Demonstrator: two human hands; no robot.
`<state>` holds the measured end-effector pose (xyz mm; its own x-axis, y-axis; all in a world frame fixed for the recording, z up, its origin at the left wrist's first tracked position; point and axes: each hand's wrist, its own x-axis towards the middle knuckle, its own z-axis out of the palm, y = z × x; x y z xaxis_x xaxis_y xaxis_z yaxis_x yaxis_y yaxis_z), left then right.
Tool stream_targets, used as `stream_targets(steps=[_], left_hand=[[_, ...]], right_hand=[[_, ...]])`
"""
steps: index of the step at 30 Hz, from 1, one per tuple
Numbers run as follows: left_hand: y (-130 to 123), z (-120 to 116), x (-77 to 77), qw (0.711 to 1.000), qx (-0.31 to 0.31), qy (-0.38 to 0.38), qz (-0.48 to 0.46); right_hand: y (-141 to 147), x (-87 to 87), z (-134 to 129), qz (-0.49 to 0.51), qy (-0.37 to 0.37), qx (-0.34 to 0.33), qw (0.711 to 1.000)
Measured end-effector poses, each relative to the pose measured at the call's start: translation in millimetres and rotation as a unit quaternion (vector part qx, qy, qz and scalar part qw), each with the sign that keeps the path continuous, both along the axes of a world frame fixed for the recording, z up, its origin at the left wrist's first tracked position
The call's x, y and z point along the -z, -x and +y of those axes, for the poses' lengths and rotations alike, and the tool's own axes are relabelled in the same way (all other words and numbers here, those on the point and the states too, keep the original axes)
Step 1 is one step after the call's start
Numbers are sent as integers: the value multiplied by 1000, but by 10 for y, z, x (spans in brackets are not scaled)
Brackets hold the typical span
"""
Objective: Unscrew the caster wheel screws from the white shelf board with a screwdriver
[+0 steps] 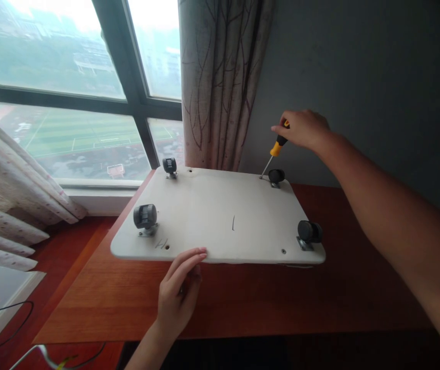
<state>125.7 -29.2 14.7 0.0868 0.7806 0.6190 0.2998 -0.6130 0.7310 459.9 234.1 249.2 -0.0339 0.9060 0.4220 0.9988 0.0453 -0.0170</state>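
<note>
A white board (212,205) with rounded corners lies on the table, a black caster wheel standing up near each corner. My right hand (302,128) is closed around the handle of a yellow and black screwdriver (276,147). Its tip meets a screw (261,177) near the far right caster (276,176). At the front edge, my left hand (179,288) rests its upper fingertips on the board. The other fingers curl inward around a small dark glint that I cannot make out.
Beneath the board is a reddish-brown wooden table (227,303). Other casters are at far left (169,165), near left (145,218) and near right (309,234). Holes and pen marks dot the board. A curtain (220,87) hangs behind; cables (31,308) lie at lower left.
</note>
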Motion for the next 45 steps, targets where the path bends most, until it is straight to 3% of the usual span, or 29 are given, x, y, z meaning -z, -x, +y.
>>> stream_targets(steps=[2,6,13,19,24,30,36,42,45], left_hand=[[-2,0,-7,1000,2,-2,2],[-3,1,-2,1000,2,-4,2],[-8,3,15,1000,6,-2,2],[-17,3,-1,1000,2,-11,6],[-18,2,-4,1000,4,-8,3],[-20,1,4,1000,1,-10,2],[-12,6,28,1000,2,-10,4],[-13,6,3,1000,0,-10,6],[-17,4,-11,1000,-4,-13,8]], right_hand=[[26,-3,3,1,6,15,1000],[63,-29,17,44,73,-32,996],[119,7,-48,-3,8,-1,1000],[66,20,35,58,61,-59,995],[43,61,13,5,-4,-6,1000],[-1,98,57,91,35,-72,993],[-73,87,29,13,1,-9,1000],[-73,32,-11,80,70,-69,992],[-38,5,-69,43,45,-38,997]])
